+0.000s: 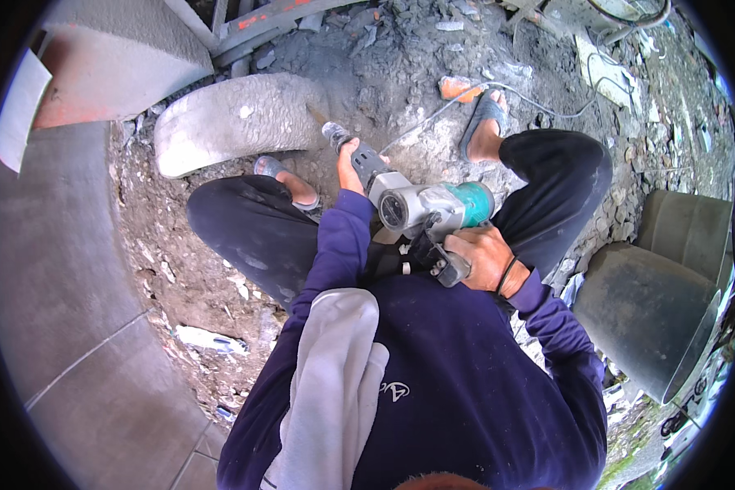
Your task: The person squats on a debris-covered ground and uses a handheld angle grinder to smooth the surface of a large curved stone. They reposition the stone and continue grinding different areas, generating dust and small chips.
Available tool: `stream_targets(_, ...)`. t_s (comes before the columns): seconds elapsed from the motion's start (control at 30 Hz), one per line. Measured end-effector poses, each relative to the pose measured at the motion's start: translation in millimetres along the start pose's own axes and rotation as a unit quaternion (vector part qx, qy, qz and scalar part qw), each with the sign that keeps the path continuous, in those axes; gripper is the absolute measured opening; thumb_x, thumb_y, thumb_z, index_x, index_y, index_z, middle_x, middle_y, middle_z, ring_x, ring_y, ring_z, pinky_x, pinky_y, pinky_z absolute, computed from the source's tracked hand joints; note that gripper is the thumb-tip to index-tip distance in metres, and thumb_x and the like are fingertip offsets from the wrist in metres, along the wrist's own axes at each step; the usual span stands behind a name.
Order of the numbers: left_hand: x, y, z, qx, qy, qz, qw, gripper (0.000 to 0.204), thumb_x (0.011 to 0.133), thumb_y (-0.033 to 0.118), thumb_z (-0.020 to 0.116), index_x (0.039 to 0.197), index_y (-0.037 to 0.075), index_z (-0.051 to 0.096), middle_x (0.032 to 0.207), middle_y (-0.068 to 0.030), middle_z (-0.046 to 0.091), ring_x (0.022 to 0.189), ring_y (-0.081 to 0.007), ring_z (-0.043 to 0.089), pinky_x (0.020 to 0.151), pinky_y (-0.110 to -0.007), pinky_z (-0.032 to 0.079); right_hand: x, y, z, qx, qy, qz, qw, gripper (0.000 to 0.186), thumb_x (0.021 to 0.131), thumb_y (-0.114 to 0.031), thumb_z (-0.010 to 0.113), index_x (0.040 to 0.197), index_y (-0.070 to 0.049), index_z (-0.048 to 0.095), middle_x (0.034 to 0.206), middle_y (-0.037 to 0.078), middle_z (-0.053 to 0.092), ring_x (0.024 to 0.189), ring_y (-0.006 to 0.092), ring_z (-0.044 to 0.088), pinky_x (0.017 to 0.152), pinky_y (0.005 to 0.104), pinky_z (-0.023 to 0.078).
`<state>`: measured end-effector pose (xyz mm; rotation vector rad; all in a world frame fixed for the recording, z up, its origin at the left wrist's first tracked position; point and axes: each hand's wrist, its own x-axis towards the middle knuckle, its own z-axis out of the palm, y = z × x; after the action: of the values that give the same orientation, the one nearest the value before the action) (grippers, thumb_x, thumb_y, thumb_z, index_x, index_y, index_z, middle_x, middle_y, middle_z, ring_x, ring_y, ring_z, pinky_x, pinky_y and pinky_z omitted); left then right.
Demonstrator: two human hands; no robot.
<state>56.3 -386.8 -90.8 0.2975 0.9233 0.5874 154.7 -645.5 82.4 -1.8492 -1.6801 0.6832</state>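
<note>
Head view: held between black-trousered knees (559, 163), 1 grey-and-teal, metal-bodied power hammer (420, 202), slim bit (315, 113) at end of pale, curved, stone-like slab (235, 118); cannot tell if touching. Left hand (350, 167) wrapped around grey front barrel (371, 168), right hand (482, 256) closed on dark rear handle (454, 269). Probably heavy, rigid, sturdy, slightly dust-slick; best gripped at those 2 spots, clear of bit.

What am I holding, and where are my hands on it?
A power hammer: your right hand grips the rear handle, your left hand the grey front barrel, behind the chuck.
</note>
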Motion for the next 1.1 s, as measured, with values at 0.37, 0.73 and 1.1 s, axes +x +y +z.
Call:
stream_targets(0.37,7,21,-1,-0.014,-0.027,-0.129,0.991,0.044,0.085,0.050,0.069,0.096,0.008,0.059,0.091,-0.0086,0.066,0.106,-0.0354,0.069,0.082,-0.051,0.054,1,-15,9,-0.054,-0.003,0.020,0.998,0.023,0.072,-0.015,0.076,0.091,-0.009,0.063,0.079,0.009,0.065,0.080,0.0331,0.069,0.070,0.0456,0.052)
stream_targets(0.73,38,17,-13,0.014,-0.048,-0.085,0.995,0.042,0.084,0.048,0.072,0.098,0.010,0.059,0.089,-0.0053,0.066,0.094,-0.0342,0.070,0.074,-0.050,0.055,9,-12,28,-0.088,-0.001,0.048,0.995,0.037,0.068,-0.021,0.079,0.101,-0.011,0.066,0.090,0.009,0.070,0.085,0.0319,0.072,0.073,0.0470,0.055)
stream_targets(1.1,86,5,-28,-0.002,-0.028,-0.085,0.996,0.046,0.086,0.047,0.071,0.095,0.004,0.059,0.083,-0.0130,0.064,0.080,-0.0350,0.069,0.070,-0.047,0.058,25,-4,45,-0.095,-0.006,0.083,0.992,0.041,0.066,-0.021,0.079,0.104,-0.009,0.066,0.090,0.011,0.070,0.089,0.0338,0.071,0.078,0.0485,0.053)
